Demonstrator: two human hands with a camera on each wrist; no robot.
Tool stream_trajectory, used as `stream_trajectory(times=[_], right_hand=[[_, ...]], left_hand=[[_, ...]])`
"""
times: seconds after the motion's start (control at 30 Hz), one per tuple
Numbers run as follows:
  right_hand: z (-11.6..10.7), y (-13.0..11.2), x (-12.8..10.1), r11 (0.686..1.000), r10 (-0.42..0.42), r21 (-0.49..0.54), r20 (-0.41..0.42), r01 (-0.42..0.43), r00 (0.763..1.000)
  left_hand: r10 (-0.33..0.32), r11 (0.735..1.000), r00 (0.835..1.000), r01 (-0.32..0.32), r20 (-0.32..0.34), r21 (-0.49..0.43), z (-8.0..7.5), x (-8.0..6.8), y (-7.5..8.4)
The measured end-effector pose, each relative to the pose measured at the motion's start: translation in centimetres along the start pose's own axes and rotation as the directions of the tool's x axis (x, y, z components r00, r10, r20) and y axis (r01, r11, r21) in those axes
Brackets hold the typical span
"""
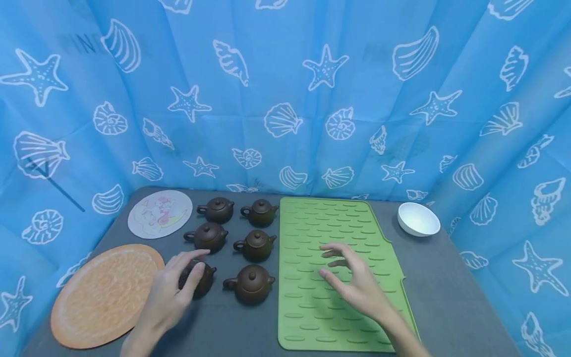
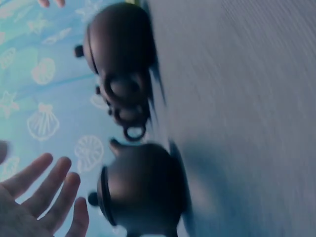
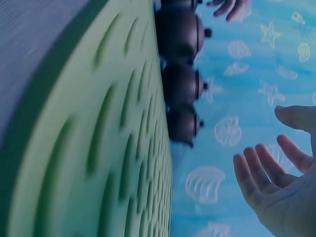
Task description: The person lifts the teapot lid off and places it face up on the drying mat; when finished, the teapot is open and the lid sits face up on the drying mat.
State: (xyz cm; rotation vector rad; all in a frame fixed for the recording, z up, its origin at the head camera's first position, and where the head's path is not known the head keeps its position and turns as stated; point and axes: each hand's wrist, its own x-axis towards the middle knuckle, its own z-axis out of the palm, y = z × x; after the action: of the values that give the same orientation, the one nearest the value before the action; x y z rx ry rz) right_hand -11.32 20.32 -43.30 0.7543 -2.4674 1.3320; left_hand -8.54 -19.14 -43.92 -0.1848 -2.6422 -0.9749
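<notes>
Several small brown teapots stand in two columns on the grey table [image 1: 446,307]. My left hand [image 1: 196,263] hovers with spread fingers over the front-left teapot [image 1: 206,283], partly hiding it. In the left wrist view that teapot [image 2: 143,190] sits just beyond my straight fingers [image 2: 44,197], apart from them, with another teapot [image 2: 121,59] behind it. My right hand [image 1: 336,263] floats open above the ribbed green mat [image 1: 312,307], holding nothing. The right wrist view shows its relaxed fingers [image 3: 261,173] over the mat [image 3: 98,148], beside a column of teapots [image 3: 182,84].
A large orange round mat [image 1: 104,292] lies at the front left, with a smaller round pictured mat [image 1: 159,213] behind it. A white bowl [image 1: 418,218] sits at the back right. A blue sea-shell curtain [image 1: 285,99] encloses the table.
</notes>
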Motion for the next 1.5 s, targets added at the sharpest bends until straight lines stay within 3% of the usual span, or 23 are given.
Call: stream_trajectory(times=[0.17, 0.3, 0.43, 0.53, 0.7, 0.83, 1.07, 1.37, 1.5], right_hand=[[1.9, -1.0, 1.4, 0.966, 0.08, 0.234, 0.141, -0.112, 0.987], [3.8, -1.6, 2.5, 0.92, 0.119, 0.336, 0.258, -0.204, 0.959], [5.8, -2.1, 3.5, 0.875, 0.167, 0.374, 0.361, -0.307, 0.917], [7.2, -2.4, 4.3, 0.853, 0.21, 0.368, 0.407, -0.37, 0.889], [9.1, -2.6, 5.2, 0.86, 0.245, 0.312, 0.442, -0.404, 0.863], [10.0, -2.5, 5.6, 0.884, 0.222, 0.28, 0.451, -0.373, 0.865], [11.0, -2.3, 5.8, 0.928, 0.197, 0.217, 0.404, -0.303, 0.893], [11.3, -1.8, 5.6, 0.948, 0.125, 0.229, 0.367, -0.22, 0.922], [10.8, -2.1, 5.8, 0.942, 0.094, 0.268, 0.366, -0.202, 0.926]], left_hand=[[-0.059, 0.995, 0.997, 0.063, 0.048, -0.079, 1.6, 0.0, 1.2], [-0.148, 0.969, 0.978, 0.173, 0.148, -0.175, 2.6, 0.1, 1.7], [-0.244, 0.932, 0.937, 0.298, 0.25, -0.208, 3.1, 0.3, 2.3], [-0.288, 0.909, 0.911, 0.357, 0.296, -0.213, 3.4, 0.4, 2.5], [-0.323, 0.892, 0.892, 0.398, 0.316, -0.214, 3.8, 0.6, 2.7], [-0.327, 0.888, 0.885, 0.408, 0.332, -0.212, 4.0, 0.7, 2.7], [-0.329, 0.879, 0.884, 0.415, 0.333, -0.234, 4.1, 0.6, 2.5], [-0.344, 0.871, 0.881, 0.429, 0.325, -0.241, 4.5, 0.6, 2.5], [-0.348, 0.871, 0.88, 0.432, 0.324, -0.236, 4.6, 0.6, 2.4]])
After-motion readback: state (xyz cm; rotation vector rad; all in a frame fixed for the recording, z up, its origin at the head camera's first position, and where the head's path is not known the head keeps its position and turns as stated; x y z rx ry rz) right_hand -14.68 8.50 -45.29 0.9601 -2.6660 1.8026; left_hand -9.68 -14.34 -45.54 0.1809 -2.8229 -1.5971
